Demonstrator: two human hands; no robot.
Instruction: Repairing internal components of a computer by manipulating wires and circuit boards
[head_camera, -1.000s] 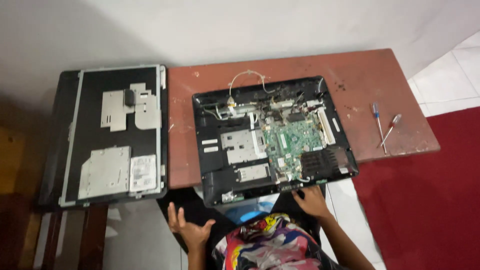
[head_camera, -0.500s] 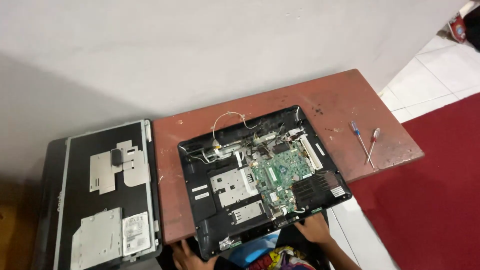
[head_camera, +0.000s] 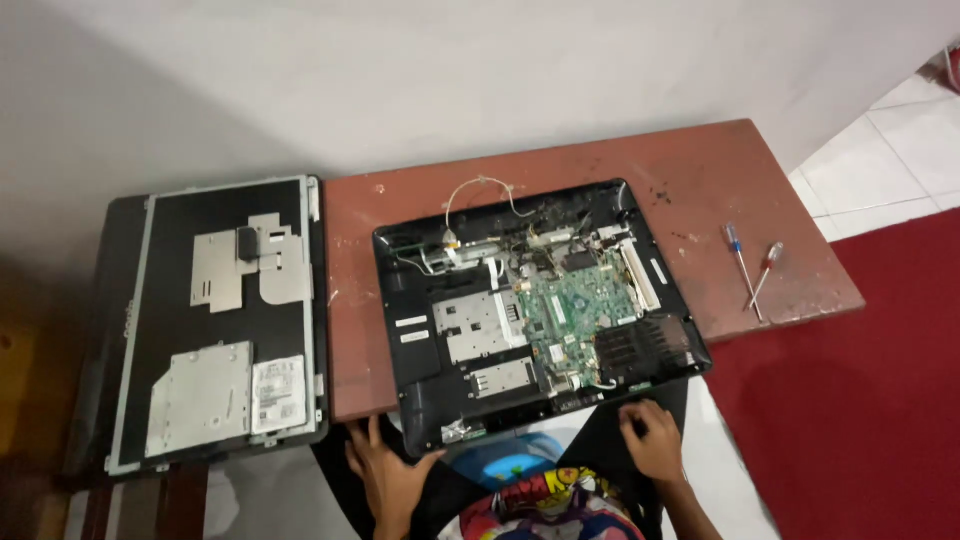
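Observation:
An opened black computer casing lies on a reddish-brown table, its green circuit board and metal shields exposed, with a loose white wire at its far edge. My left hand is spread open just under the casing's near left corner, fingers apart. My right hand rests at the casing's near right edge, fingers curled against it; whether it grips the edge is unclear.
A removed back panel with metal plates lies on a dark surface left of the table. Two screwdrivers lie at the table's right end. Red carpet and white tiles cover the floor to the right.
The view has shifted, so the table and casing sit differently in frame. My left hand has come up to the casing's near left corner; my right hand stays at the near right edge.

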